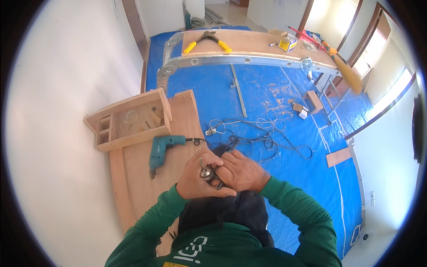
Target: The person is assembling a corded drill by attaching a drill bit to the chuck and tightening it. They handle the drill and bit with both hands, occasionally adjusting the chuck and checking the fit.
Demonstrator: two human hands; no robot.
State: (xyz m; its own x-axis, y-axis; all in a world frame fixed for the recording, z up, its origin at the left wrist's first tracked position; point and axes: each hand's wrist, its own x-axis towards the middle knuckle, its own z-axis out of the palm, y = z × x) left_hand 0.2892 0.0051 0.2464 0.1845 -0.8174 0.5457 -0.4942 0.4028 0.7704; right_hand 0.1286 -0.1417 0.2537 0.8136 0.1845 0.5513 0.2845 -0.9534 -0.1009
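In front of my lap, my left hand (195, 177) curls around a metal drill chuck (207, 172), thumb stretched below it. A thin drill bit (201, 163) sticks out of the chuck, pointing up and left. My right hand (243, 172) is closed against the chuck's right side, its fingers bent in. A small dark piece shows between the hands under the chuck; what the right fingers grip is hidden. The rest of the tool behind the chuck is covered by my hands. Left of my hands, a teal power drill (161, 151) lies on a wooden board (133, 178).
A wooden tray (133, 143) with scraps stands beyond the teal drill. Tangled cords (267, 133) lie on the blue floor sheet (293, 204). A low platform (253, 41) across the back holds yellow-handled pliers (207, 42), a small box (287, 43) and a broom (349, 76).
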